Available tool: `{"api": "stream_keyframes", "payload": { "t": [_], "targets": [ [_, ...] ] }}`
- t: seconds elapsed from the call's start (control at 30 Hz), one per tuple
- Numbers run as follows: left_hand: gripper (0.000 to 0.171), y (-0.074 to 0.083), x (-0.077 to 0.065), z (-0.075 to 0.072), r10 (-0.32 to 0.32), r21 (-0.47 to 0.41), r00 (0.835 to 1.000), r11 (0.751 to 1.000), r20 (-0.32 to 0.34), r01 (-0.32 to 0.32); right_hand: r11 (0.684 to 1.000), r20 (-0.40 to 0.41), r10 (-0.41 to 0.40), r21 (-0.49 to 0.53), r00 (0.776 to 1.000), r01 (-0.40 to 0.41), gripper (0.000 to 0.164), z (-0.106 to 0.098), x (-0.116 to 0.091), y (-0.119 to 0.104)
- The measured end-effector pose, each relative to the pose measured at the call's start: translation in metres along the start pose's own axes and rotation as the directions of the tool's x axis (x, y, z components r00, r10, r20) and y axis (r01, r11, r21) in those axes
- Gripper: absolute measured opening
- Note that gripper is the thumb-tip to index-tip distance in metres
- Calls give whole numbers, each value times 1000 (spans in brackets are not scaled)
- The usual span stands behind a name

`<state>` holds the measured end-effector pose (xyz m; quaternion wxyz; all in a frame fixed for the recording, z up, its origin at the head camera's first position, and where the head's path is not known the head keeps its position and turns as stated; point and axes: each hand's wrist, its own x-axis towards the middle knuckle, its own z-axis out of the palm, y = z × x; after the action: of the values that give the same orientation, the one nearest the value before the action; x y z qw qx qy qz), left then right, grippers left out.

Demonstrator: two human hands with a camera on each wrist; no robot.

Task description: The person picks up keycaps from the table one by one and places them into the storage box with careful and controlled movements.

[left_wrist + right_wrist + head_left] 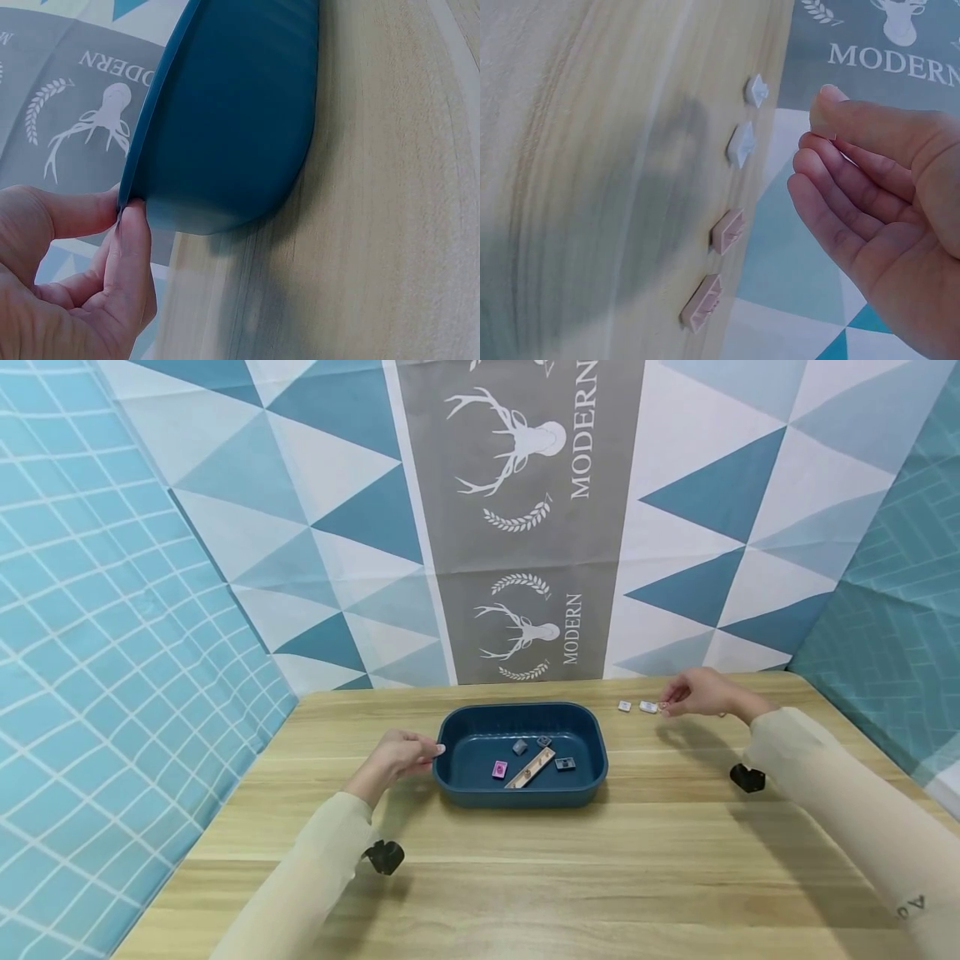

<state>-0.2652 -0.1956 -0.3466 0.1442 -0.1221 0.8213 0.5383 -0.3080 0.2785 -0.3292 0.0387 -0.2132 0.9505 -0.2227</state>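
Note:
A dark blue rectangular basin stands on the table, and my left hand pinches the rim at its left end. In the left wrist view, the thumb and fingers of this hand meet on either side of the basin's edge. To the right of the basin, my right hand hovers at the table's back edge. Its thumb and forefinger pinch a small beige piece, mostly hidden by the fingertips. Beneath lie two small white pieces and two pinkish open-sided ones in a row.
Inside the basin lie a pink tile, a long tan strip and several small grey-blue pieces. Patterned cloth rises behind the wooden table, with blue tiled sheeting along the left.

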Motion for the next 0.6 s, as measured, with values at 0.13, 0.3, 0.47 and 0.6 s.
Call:
{"api": "stream_keyframes", "payload": {
  "t": [0.13, 0.3, 0.47, 0.6],
  "targets": [
    [34, -1, 1, 0, 5, -3, 1000, 1000, 1, -5, 1000, 11, -15, 8, 1000, 15, 19, -2, 0, -6],
    [34, -1, 2, 0, 5, 10, 1000, 1000, -1, -5, 999, 53, -25, 23, 998, 24, 16, -5, 1, -12],
    [34, -2, 2, 0, 6, 13, 1000, 1000, -4, -6, 999, 83, -30, 14, 996, 29, 15, -7, 3, -16],
    [34, -2, 1, 0, -1, 7, 1000, 1000, -8, 1, 999, 107, -36, 20, 994, 34, 15, -9, 3, -20]
  ]
}}
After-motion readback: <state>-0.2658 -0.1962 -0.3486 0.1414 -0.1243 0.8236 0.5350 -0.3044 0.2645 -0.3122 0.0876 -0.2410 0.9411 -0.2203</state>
